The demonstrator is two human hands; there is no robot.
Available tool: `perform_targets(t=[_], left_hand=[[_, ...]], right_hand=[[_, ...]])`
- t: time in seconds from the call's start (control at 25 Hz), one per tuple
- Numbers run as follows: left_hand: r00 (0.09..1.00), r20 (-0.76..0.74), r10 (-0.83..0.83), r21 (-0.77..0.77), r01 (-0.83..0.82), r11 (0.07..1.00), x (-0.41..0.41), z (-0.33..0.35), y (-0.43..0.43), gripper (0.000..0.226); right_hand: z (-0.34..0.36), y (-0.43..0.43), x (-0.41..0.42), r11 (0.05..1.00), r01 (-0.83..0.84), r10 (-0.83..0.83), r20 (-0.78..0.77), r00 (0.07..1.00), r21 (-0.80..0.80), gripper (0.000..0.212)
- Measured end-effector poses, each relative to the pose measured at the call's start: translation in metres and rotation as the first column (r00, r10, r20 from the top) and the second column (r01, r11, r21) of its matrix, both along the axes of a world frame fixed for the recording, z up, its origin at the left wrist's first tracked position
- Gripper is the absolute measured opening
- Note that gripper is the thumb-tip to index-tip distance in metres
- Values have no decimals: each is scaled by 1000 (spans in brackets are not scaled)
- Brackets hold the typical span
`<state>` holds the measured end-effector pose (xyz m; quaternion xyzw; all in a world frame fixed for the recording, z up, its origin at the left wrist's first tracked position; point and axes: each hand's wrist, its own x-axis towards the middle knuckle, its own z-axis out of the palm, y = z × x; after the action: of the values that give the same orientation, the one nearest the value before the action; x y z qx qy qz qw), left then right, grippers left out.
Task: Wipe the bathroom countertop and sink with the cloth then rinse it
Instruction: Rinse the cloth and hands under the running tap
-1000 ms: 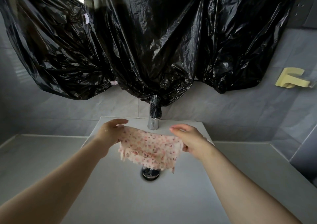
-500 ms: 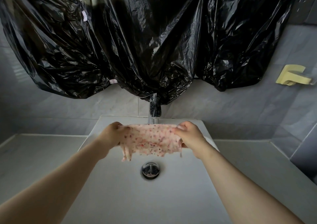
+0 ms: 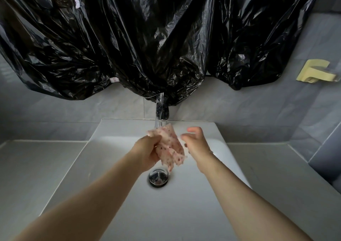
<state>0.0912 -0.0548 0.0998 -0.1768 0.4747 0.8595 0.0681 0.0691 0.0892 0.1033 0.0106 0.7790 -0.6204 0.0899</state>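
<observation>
Presently the left hand [image 3: 147, 152] is curled round the bunched cloth [image 3: 170, 145], over the sink [image 3: 166, 215] just under the tap [image 3: 162, 111]: rinsing is judged in hand. The right hand [image 3: 196, 144] is held beside it, fingers loose and empty; a two-handed wring is judged due.

Both forearms bare, extended forward, angled inward toward each other. Left hand [image 3: 147, 153] curled, back turned up; cloth [image 3: 170, 146] gripped, bunched in fingers. Right hand [image 3: 196, 144] held just beside cloth, fingers loosely bent and spread, nothing clasped; contact with cloth not discernible.
</observation>
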Motion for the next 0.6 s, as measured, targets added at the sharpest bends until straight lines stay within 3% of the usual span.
perform_targets(t=[0.08, 0.16, 0.28, 0.4, 0.48, 0.52, 0.56, 0.6], left_hand=[[998, 27, -51, 55, 50, 997, -3, -2, 6, 22], [995, 83, -47, -123, 57, 991, -14, -10, 12, 14], [989, 150, 8, -388, 52, 920, -39, -16, 18, 15], [998, 57, 2, -503, 27, 864, -71, -13, 36, 10], [1000, -15, 22, -544, -27, 839, -96, -12, 48, 16], [999, -34, 39, -611, -51, 790, -109, -14, 52, 26], [999, -32, 30, -747, -44, 664, -117, -16, 54, 34], [999, -43, -11, -903, -34, 429, -121, -19, 55, 37]], right_hand=[[-10, 11, -1, 989, -135, 144, 244, 959, -57, 22], [-25, 19, -5, 967, -119, 187, 312, 931, -224, 21], [-37, 34, -29, 976, 110, -73, 195, 978, -190, 23], [-37, 43, -61, 943, 306, -308, 3, 951, -130, 25], [-33, 45, -90, 934, 348, -357, -126, 926, -85, 32], [-32, 45, -99, 943, 334, -329, -169, 929, 1, 39], [-33, 46, -106, 936, 304, -266, -210, 941, 178, 48], [-36, 46, -110, 867, 272, -172, -263, 949, 417, 50]])
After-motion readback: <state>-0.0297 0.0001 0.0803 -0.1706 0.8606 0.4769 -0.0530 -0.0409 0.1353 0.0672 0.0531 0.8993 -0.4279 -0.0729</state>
